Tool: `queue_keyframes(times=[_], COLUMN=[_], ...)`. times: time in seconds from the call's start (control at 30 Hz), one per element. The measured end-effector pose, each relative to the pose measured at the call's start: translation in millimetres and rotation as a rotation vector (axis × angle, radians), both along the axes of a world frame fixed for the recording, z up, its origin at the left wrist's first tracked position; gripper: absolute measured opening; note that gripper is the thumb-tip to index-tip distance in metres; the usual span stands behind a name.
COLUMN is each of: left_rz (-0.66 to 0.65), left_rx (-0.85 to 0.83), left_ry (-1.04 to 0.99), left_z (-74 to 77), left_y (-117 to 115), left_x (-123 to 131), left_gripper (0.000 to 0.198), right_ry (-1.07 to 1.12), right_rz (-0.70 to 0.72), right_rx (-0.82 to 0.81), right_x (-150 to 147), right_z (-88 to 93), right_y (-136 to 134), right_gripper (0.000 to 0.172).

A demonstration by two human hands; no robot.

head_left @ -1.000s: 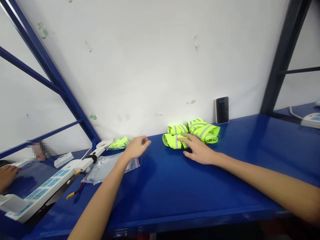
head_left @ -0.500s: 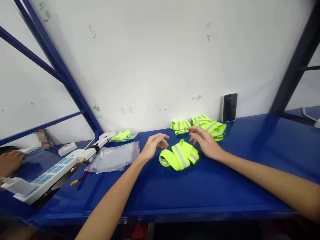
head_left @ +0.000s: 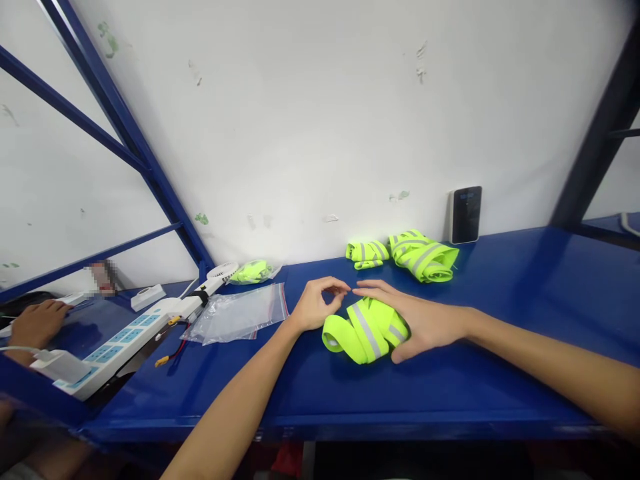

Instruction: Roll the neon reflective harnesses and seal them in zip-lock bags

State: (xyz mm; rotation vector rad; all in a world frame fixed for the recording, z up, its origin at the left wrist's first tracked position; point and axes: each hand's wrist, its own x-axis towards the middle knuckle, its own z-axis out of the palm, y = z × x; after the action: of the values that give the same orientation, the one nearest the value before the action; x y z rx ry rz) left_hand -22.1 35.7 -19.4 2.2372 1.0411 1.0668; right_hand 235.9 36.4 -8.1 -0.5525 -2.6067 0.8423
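A rolled fluorescent yellow-green hi-vis vest with grey reflective stripes lies on the blue bench top. My right hand rests flat across its right side, holding it down without a visible grip. My left hand sits just left of the bundle, fingers curled and holding nothing. Its fingertips nearly meet those of my right hand. Behind them lie two more folded hi-vis vests: a small one and a larger one.
Left of my hands lies a flat clear zip bag. Beyond it are a bagged green item, a white fan and a white power strip with a red-black cable. A co-worker's hand shows at far left. A black device stands against the wall.
Both my hands have closed in on the front vest bundle, and my right hand has come down onto it. The view has shifted slightly, moving the scene to the right.
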Motion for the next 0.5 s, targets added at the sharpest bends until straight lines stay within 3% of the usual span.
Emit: queue_keyframes(times=[0.1, 0.23, 0.33, 0.43, 0.5], left_rz=[0.067, 0.203, 0.210, 0.227, 0.216], left_rx=[0.102, 0.049, 0.027, 0.126, 0.285], left_ry=[0.016, -0.106, -0.217, -0.300, -0.263], left_z=[1.0, -2.8, -5.9, -4.2, 0.1], left_y=[-1, 4, 6, 2, -4], left_x=[-1, -3, -4, -3, 0], left_gripper=[0.017, 0.026, 0.032, 0.046, 0.055], right_ry=[-0.017, 0.008, 0.078, 0.169, 0.268], right_rz=[0.017, 0.060, -0.066, -0.193, -0.240], right_rx=[0.029, 0.040, 0.053, -0.106, -0.294], right_x=[1, -3, -7, -10, -11], right_z=[1.2, 0.9, -2.3, -5.8, -8.3], right_y=[-4, -7, -5, 3, 10], right_gripper=[0.109, 0.084, 0.066, 0.045, 0.031])
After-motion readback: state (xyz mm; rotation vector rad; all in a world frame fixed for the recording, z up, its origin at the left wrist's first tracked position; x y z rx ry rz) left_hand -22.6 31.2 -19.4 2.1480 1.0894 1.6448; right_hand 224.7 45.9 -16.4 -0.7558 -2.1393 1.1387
